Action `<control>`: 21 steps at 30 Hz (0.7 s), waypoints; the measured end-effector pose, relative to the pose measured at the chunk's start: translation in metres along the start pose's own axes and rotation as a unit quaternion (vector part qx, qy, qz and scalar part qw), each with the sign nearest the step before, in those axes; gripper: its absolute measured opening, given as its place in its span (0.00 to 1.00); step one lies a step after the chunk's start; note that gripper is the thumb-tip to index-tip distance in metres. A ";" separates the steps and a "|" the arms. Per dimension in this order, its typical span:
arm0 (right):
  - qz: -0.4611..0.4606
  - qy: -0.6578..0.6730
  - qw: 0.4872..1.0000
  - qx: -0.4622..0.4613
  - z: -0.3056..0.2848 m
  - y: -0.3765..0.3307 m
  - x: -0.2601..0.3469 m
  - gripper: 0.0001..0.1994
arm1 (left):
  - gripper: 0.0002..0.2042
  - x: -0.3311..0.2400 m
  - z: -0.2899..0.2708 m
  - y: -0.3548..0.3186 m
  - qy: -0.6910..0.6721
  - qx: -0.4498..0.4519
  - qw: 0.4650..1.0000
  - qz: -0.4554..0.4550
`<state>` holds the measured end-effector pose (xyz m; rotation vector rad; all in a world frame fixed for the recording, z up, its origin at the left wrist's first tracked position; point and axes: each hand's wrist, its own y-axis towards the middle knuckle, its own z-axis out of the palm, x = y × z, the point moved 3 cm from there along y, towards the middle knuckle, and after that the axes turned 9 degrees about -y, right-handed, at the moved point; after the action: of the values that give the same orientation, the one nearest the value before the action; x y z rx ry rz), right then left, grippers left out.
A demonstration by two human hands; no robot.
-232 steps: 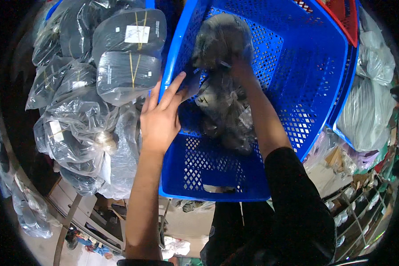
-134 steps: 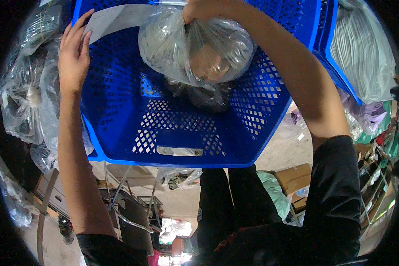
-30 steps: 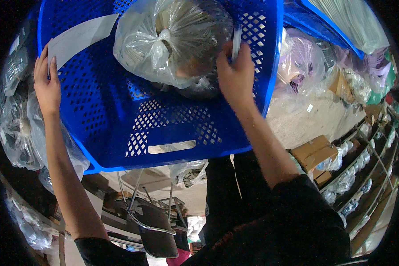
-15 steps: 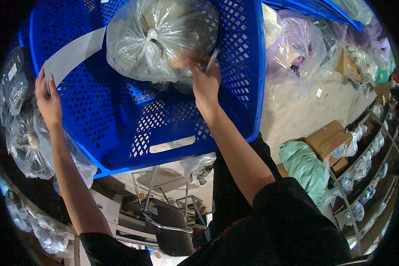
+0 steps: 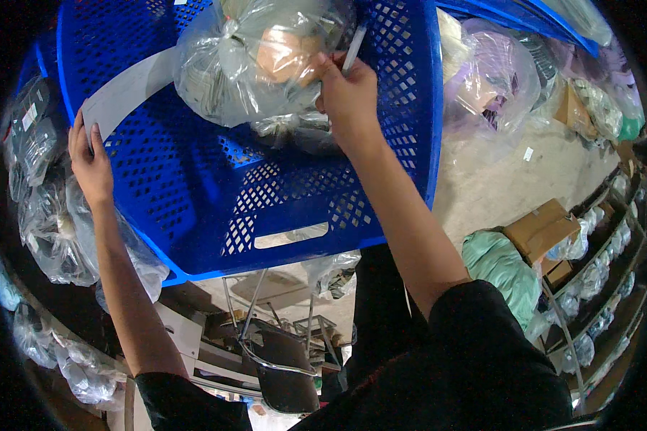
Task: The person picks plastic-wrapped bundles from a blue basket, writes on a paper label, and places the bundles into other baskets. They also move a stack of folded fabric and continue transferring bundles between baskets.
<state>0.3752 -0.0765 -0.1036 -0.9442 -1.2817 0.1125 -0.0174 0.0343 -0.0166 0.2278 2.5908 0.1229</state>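
Note:
Near the left rim of a large blue plastic basket [image 5: 167, 237], my left hand [image 5: 91, 161] is closed on the end of a long white paper strip [image 5: 136, 81], fingers over its edge. My right hand [image 5: 352, 100] grips a slim whitish pen-like stick [image 5: 354, 50], which points up from the fist. Its fingertips touch the side of a knotted clear plastic bag [image 5: 219, 86] lying in the basket. Through the film show a tan patch [image 5: 289, 54] and stacked greyish pieces, too blurred to name. Another clear bag [image 5: 287, 129] lies partly hidden beneath it.
Clear bags [image 5: 61, 230] crowd the left side. To the right lie a purple-filled bag [image 5: 489, 79], a cardboard box [image 5: 543, 230] and a green bundle [image 5: 502, 269]. Racks of small bags [image 5: 597, 276] curve along the right. A dark chair [image 5: 287, 373] stands below the basket.
The knotted bag has tipped, its knot shifting up and left, and the tan patch has come into view. My right hand has moved up and right. My left hand still holds the strip.

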 end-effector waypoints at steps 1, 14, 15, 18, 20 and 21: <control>-0.005 0.007 0.999 0.045 0.000 -0.002 0.008 0.07 | 0.15 0.001 0.001 0.000 -0.011 0.002 1.000 -0.003; 0.029 0.107 0.968 0.226 0.017 0.026 0.042 0.10 | 0.14 0.003 0.001 0.001 -0.050 0.011 0.998 -0.027; 0.015 0.112 0.967 0.226 0.019 0.028 0.041 0.09 | 0.14 0.000 0.000 0.001 -0.014 0.007 1.000 -0.005; -0.001 0.113 0.971 0.211 0.022 0.032 0.041 0.09 | 0.14 -0.005 0.000 0.002 0.028 0.001 1.000 0.013; -0.009 0.104 0.975 0.198 0.023 0.033 0.042 0.08 | 0.14 -0.005 0.000 0.002 0.002 0.004 1.000 0.002; -0.010 0.092 0.977 0.190 0.023 0.034 0.042 0.09 | 0.14 -0.005 0.000 0.003 -0.006 0.007 1.000 0.004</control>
<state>0.3840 -0.0192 -0.0937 -0.5971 -1.0494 0.2410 -0.0125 0.0360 -0.0140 0.2441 2.5791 0.1057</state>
